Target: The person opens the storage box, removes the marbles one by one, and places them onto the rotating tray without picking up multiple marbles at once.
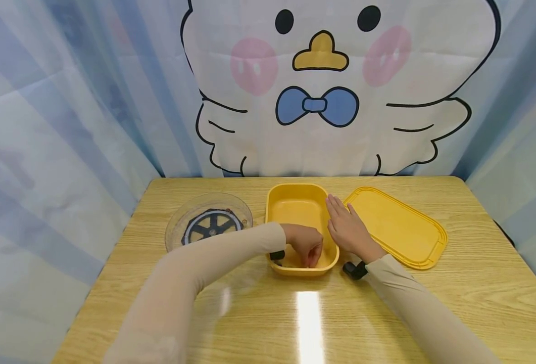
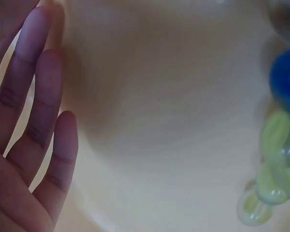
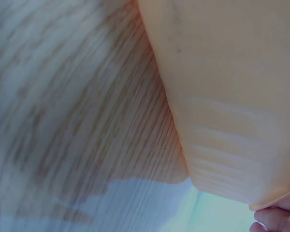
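A yellow plastic box (image 1: 295, 189) stands on the table with its top uncovered. My left hand (image 1: 305, 242) reaches down into it, fingertips low by the near wall. The left wrist view shows several glass marbles, including a blue one (image 2: 285, 81) and a yellow-green one (image 2: 278, 182), in a line on the box floor. There, the fingers (image 2: 48, 92) of that hand are slightly bent, away from these marbles; I cannot tell whether thumb and forefinger hold anything. My right hand (image 1: 350, 230) rests against the box's right rim, fingers straight and thumb spread.
A yellow lid (image 1: 399, 227) lies flat to the right of the box. On the left is a clear round plastic piece (image 1: 177, 230) with a dark spoked wheel shape (image 1: 212, 228), partly behind the left sleeve. Printed curtains (image 1: 313, 146) border the wooden table (image 1: 268, 323).
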A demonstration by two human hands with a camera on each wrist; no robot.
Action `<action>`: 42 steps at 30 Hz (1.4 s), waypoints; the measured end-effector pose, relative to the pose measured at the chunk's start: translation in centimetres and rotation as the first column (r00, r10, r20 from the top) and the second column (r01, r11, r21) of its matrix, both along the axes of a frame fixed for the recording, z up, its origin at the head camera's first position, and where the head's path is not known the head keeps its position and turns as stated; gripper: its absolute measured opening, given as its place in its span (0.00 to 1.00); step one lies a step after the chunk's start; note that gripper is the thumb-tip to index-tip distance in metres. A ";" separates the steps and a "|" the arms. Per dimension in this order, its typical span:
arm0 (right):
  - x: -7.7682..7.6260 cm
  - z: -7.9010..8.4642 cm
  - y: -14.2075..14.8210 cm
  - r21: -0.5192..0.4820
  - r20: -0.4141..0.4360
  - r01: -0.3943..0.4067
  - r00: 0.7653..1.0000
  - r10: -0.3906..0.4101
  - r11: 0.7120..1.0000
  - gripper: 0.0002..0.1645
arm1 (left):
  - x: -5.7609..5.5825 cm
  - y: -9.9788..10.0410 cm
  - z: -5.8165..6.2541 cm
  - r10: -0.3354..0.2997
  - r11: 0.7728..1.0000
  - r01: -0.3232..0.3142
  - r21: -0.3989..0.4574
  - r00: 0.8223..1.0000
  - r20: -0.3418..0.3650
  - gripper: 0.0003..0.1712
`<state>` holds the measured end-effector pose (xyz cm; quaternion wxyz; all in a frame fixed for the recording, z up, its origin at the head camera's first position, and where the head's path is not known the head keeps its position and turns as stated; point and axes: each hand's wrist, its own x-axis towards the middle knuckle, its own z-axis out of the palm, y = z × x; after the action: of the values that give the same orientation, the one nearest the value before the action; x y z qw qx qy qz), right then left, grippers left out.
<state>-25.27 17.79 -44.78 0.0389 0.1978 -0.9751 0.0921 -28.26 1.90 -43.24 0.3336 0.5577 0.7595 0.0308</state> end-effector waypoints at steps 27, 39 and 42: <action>-0.1 -0.1 0.3 -0.017 0.040 0.000 0.999 0.000 1.000 0.34 | 3.5 -8.1 4.7 0.720 0.692 -0.540 0.480 0.569 -0.397 0.27; 0.0 0.0 0.6 -0.019 0.041 -0.013 0.999 0.013 1.000 0.34 | 7.5 -10.5 1.4 0.707 0.699 -0.613 0.369 0.513 -0.486 0.38; 0.0 0.1 0.6 -0.017 0.034 -0.021 0.999 0.021 1.000 0.34 | 7.9 -11.1 0.8 0.741 0.661 -0.657 0.363 0.497 -0.451 0.38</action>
<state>-25.26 18.41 -44.71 0.0229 0.2060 -0.9727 0.1042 -20.40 -9.24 -42.47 0.0109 0.2061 0.9771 0.0515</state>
